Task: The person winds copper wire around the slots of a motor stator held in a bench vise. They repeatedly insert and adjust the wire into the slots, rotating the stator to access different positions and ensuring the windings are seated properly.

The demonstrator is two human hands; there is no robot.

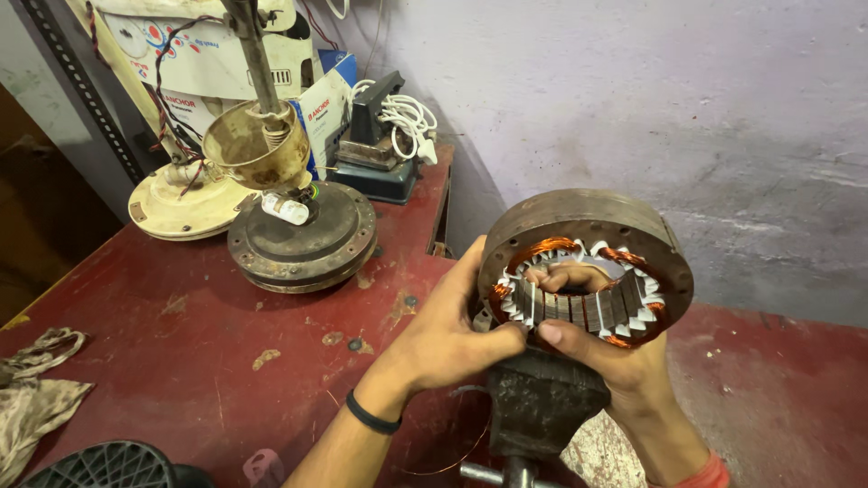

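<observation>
One round motor stator [586,262] with copper windings is seen above a dark bench vise [541,402]. It is gripped by both hands: the left hand [448,339] is closed on its left rim, the right hand [601,348] is clamped from below, fingers through the bore. One fan motor housing [303,237] and two printed cardboard boxes, white [212,59] and blue-and-white [325,104], are noted on the red table [181,343].
</observation>
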